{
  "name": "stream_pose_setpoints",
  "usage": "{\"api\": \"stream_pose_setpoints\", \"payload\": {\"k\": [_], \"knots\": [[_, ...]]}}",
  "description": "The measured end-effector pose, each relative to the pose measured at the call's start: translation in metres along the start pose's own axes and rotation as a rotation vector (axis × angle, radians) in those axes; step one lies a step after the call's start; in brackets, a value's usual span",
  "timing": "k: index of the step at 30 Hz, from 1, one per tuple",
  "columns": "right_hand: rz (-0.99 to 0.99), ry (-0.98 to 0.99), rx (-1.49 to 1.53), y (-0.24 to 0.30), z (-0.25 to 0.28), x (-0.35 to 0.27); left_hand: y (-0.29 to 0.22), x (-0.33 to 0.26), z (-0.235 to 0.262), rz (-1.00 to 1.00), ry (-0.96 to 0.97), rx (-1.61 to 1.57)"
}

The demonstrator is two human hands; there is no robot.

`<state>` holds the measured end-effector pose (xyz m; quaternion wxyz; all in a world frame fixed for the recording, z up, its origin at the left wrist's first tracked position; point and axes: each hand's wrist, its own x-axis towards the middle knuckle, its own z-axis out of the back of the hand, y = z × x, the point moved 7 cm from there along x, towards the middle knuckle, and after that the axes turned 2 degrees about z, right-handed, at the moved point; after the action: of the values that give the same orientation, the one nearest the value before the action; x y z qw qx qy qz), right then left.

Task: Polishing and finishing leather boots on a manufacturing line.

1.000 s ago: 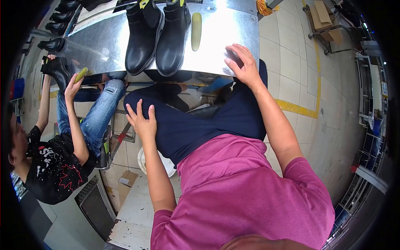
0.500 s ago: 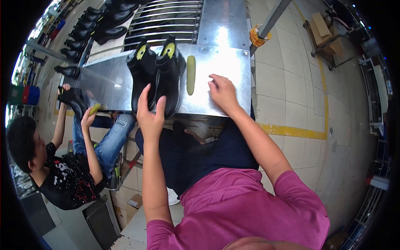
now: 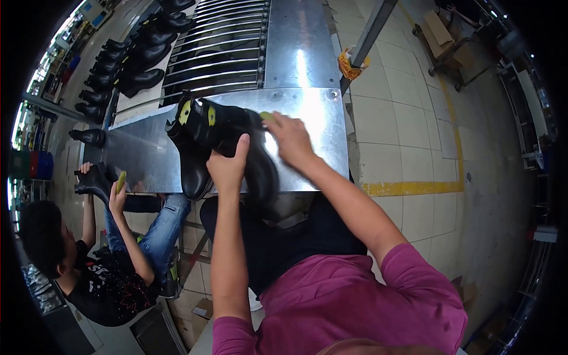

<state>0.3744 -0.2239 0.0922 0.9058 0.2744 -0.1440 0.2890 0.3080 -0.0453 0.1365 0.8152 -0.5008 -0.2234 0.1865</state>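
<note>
Right now my left hand (image 3: 228, 165) is closed around the shaft of one black boot (image 3: 260, 171), thumb up against the leather, holding it tilted with its lower part hanging over the near edge of the metal surface (image 3: 313, 127). My right hand (image 3: 290, 139) lies on the same boot further up, fingers curled; a bit of a yellow-green piece (image 3: 266, 116) peeks out from under them, so I judge that hand is gripping it, though I cannot see the whole thing. The second boot (image 3: 192, 148) of the pair lies just beside the first on the surface, touching it, its yellow pull tabs facing up.

As I see it, the risk is the held boot's weight. Much of it is off the edge over my lap, and only one hand truly grips it; if that grip slackens, it could slide down to the floor. Its neighbour lies close enough that a shove from my forearm could push it off too. Pressing the piece hard on the smooth leather could also skid my right hand sideways.

To my left a person in a dark shirt (image 3: 100, 284) sits low, holding another boot (image 3: 89, 180) near the surface's corner. More black boots (image 3: 127, 59) stand in a row beside the roller rack (image 3: 219, 47) beyond.
</note>
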Motion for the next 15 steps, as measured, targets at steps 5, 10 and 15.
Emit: {"api": "stream_pose_setpoints", "payload": {"k": [5, 10, 15], "knots": [[-0.086, -0.074, -0.196, -0.029, 0.051, -0.015, 0.047, -0.044, -0.028, 0.224, -0.133, -0.569], [-0.099, -0.072, -0.256, -0.05, 0.06, -0.028, 0.053, -0.049, -0.034, 0.228, -0.062, -0.5], [-0.15, -0.161, -0.203, -0.057, 0.059, -0.035, 0.052, -0.05, -0.032, 0.181, -0.052, -0.444]]}}
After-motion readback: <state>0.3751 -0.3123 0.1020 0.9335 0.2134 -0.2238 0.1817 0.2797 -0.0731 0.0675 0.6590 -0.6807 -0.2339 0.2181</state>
